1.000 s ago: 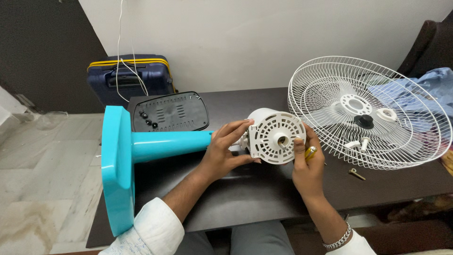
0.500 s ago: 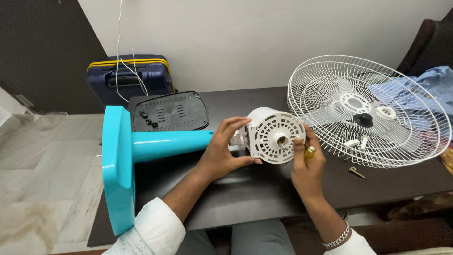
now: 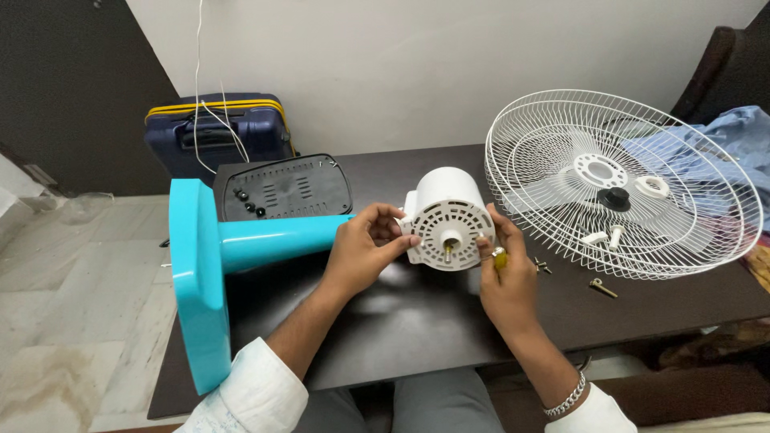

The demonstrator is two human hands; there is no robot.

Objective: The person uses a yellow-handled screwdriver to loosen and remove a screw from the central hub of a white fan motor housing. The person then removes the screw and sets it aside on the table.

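Your two hands frame the white fan motor housing [image 3: 446,218], which lies on its side near the middle of the dark table [image 3: 417,321], its vented round face and short shaft turned toward you. Your left hand [image 3: 362,250] curls loosely against the housing's left rim, fingertips touching it; your right hand [image 3: 504,277] presses the right rim while pinching a small yellow-handled tool [image 3: 498,257] between thumb and fingers. From the housing's left side one turquoise pole [image 3: 281,237] runs to one turquoise base [image 3: 196,281], tipped on edge and overhanging the table's left side. Bare tabletop lies open between your forearms and the near edge. Right of the housing, well apart, one white wire guard [image 3: 561,128] lies flat, with one black knob [image 3: 614,197] and three small white parts resting inside it; a few loose screws [image 3: 603,287] lie just outside its rim. Behind the pole sits one black vented panel [image 3: 285,188]. Beyond the far edge, one navy suitcase [image 3: 216,132] stands against the pale wall, and blue cloth [image 3: 722,140] is heaped at right
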